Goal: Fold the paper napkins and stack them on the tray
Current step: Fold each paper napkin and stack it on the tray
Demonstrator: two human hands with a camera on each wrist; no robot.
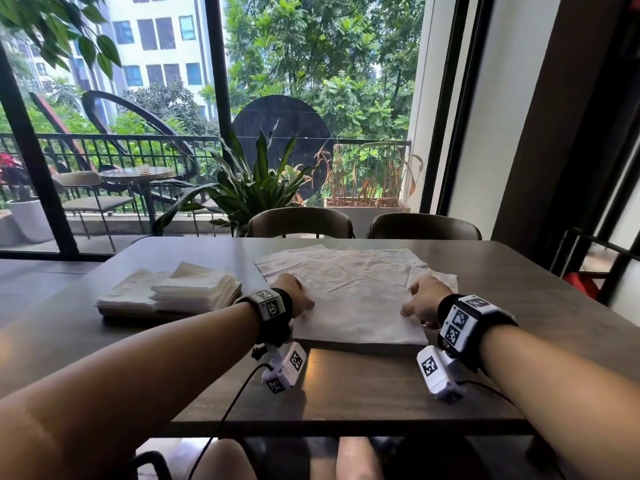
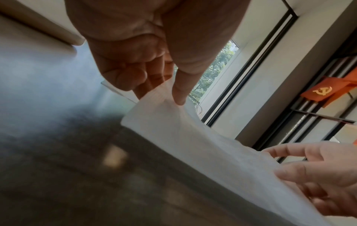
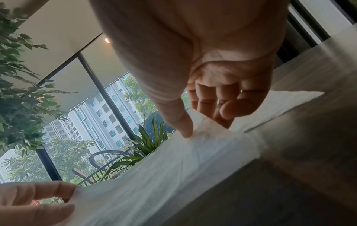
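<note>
A large white unfolded napkin [image 1: 353, 306] lies on top of several other spread napkins [image 1: 332, 258] in the middle of the dark table [image 1: 346, 386]. My left hand [image 1: 303, 301] pinches its left edge between thumb and fingers [image 2: 164, 94]. My right hand [image 1: 414, 304] pinches the right edge the same way [image 3: 204, 126]. Between them, in the wrist views, the napkin [image 2: 203, 145] [image 3: 154, 175] is lifted slightly off the table. At the left, a flat tray [image 1: 138, 315] carries two stacks of folded napkins [image 1: 197, 289].
Two dark chairs [image 1: 301, 221] [image 1: 424, 226] stand at the table's far side, with potted plants [image 1: 256, 188] and a glass wall behind. A black cable [image 1: 225, 414] hangs from my left wrist over the near table edge. Something red [image 1: 581, 282] sits off the table's right edge.
</note>
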